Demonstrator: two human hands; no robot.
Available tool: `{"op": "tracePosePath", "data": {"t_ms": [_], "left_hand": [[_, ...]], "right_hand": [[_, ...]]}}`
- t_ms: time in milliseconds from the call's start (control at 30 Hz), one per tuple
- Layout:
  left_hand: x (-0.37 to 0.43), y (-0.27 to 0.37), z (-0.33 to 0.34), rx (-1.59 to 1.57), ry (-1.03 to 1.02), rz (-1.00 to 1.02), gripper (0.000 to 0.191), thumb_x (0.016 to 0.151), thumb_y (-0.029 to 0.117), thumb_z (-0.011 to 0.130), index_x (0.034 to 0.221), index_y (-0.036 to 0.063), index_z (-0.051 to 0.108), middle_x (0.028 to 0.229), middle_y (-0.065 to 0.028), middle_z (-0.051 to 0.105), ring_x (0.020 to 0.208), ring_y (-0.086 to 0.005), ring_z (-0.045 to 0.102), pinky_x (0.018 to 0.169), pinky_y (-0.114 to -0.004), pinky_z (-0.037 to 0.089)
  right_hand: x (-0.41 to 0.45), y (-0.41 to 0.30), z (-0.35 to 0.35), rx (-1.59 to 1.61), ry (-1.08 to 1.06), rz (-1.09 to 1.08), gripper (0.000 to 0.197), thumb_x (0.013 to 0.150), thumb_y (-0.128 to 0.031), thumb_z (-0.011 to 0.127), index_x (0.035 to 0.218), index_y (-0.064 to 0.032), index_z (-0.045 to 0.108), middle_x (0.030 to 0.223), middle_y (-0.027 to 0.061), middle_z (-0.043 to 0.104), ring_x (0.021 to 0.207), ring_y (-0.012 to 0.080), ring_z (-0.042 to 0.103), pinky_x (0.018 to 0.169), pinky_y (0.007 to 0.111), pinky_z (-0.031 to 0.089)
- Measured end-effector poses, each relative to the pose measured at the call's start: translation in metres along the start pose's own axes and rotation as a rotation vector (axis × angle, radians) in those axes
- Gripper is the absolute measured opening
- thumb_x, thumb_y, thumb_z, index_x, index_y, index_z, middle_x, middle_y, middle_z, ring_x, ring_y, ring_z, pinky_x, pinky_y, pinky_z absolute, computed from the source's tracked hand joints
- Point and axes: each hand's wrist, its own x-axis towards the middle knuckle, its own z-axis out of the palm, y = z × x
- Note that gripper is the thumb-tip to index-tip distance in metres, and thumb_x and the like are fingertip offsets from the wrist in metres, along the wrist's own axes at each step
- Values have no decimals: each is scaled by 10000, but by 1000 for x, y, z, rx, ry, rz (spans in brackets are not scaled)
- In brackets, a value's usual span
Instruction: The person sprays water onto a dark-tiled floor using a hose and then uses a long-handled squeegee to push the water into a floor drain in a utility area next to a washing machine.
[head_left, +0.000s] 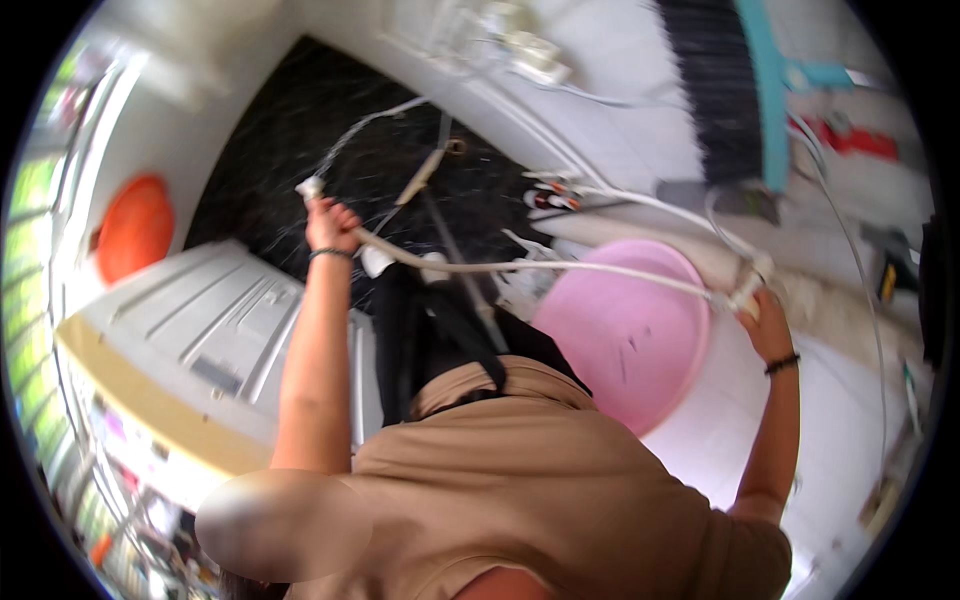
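Note:
My left hand (334, 225) is closed in a fist, with a small white fitting (309, 186) sticking out at its thumb side. A thin whitish cord or tube (341, 146) runs up from that fitting. From the same fist a pale beige hose (510, 266) stretches across to the right, sagging slightly. My right hand (766, 324) grips a white connector (746, 294) at the hose's other end. Behind and below the hose stands a large pink plastic basin (630, 337). Blur hides the exact shape of both fittings.
A white ridged appliance panel (202, 322) stands at left, near an orange round plastic item (136, 229). Dark marbled surface (262, 127) lies ahead. A turquoise broom head with black bristles (720, 90), a white power strip (536, 56) and loose cables (847, 217) are at upper right.

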Motion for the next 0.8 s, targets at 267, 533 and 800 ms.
{"op": "tracePosePath", "data": {"t_ms": [267,533,800], "left_hand": [[-10,29,4,-71,70,119,346,934,431,331,776,126,365,503,20,228,392,-92,191,377,-247,193],[7,28,19,-64,237,117,358,928,450,331,770,130,352,506,17,238,394,-94,199,373,-239,196],[29,37,17,-207,454,193,303,930,397,356,784,131,366,527,-1,310,392,-114,279,386,-260,277]], "right_hand": [[5,-25,-20,-74,38,27,442,639,45,672,992,7,409,897,237,563,871,426,523,719,451,411],[2,-32,-27,-200,73,46,502,622,26,689,1042,9,414,908,213,555,875,404,518,727,446,405],[39,-211,14,206,170,-455,306,698,-103,645,961,-8,521,960,167,533,922,337,495,809,401,392]]}}
